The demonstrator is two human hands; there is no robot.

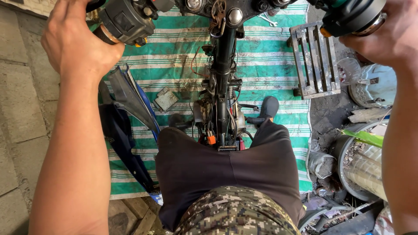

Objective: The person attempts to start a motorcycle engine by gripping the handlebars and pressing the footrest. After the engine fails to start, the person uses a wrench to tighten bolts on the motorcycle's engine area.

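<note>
We have our left hand [76,39] wrapped on the left handlebar grip [102,32], switch housing [128,19] just past the fingers. Right hand [387,37] is clamped on the right grip [374,26]. Stripped frame tube [223,65] sits between both hands, over the striped tarp [270,65].

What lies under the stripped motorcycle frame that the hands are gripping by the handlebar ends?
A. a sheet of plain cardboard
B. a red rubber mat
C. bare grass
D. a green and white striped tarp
D: the frame stands over a dirty green and white striped tarp, while the left hand and right hand hold the handlebar ends.
</note>
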